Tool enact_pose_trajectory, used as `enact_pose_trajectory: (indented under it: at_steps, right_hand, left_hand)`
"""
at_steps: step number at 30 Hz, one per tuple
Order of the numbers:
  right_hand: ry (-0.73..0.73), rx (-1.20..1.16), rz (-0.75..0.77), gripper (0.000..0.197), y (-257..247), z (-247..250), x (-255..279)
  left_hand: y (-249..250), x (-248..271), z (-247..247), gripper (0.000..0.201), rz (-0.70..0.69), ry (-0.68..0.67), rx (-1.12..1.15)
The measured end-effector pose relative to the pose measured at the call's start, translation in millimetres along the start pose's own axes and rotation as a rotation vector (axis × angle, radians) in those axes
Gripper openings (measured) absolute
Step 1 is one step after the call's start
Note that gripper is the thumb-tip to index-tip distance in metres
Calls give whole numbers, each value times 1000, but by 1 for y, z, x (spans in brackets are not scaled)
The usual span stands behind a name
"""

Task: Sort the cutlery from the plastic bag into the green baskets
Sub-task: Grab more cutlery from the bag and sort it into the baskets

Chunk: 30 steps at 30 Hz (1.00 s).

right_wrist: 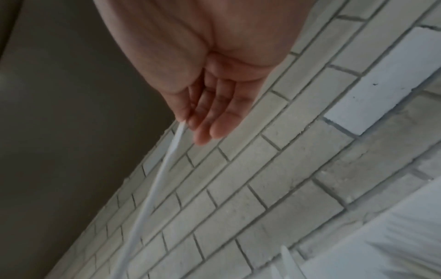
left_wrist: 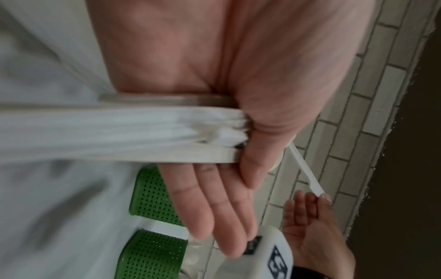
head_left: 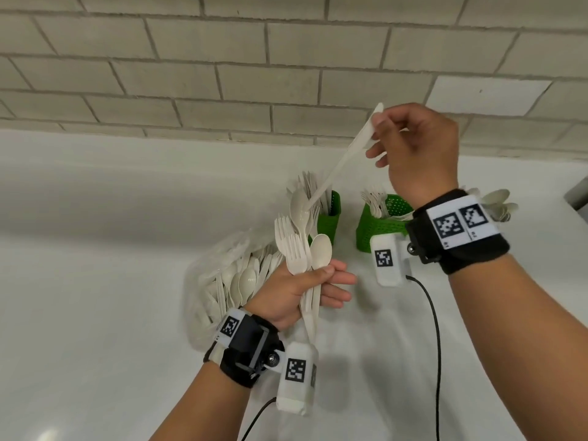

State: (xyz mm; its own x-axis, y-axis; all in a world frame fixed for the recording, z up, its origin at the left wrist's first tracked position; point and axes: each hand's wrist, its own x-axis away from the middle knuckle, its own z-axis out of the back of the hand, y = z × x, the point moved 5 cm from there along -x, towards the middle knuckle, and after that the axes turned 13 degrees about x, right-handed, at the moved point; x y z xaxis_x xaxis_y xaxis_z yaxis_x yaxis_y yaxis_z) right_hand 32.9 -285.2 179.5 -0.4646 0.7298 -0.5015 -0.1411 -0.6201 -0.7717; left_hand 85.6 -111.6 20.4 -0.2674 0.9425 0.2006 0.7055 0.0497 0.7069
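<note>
My left hand grips a cutlery bunch; my right hand pinches a knife. Green baskets at one o'clock hold forks; the plastic bag holds spoons.

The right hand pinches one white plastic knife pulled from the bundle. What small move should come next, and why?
Probably carry the white plastic knife down into the narrow green perforated basket: the right hand pinches it clear of the bundle of forks and spoons that the left hand grips. That basket seems to hold knives, though it is partly hidden.
</note>
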Motion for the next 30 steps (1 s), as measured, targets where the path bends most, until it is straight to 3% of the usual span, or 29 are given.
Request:
enact_pose_trajectory:
  at_steps: [5,8,10,13,14,17,21,25,30]
  right_hand:
    - [152,-115,-44,12,13,3,-8]
    - [105,51,42,10,20,-14,-9]
    - [-99,267,87,10,31,-42,-4]
    - [-529,715,115,18,53,-80,11]
    - [-588,784,116,21,53,-82,14]
    - [-542,537,44,24,36,-72,19]
    - [-906,134,-189,13,29,-73,54]
    - [-760,-133,-287,10,42,-68,64]
    - [-238,-795,-509,19,45,-40,52]
  left_hand:
    - [0,1,14,13,-22,23,-6]
    - [1,1,14,12,-25,9,-20]
    - [0,0,12,15,-15,-6,-15]
    - [0,1,9,23,-1,-38,14]
    - [1,1,8,25,-1,-44,24]
    - [5,2,8,26,-7,-44,30]
    - [8,4,7,9,-48,-62,9]
    - [4,3,8,9,-74,-92,-18]
    - [-1,-3,8,32,-68,-84,-60]
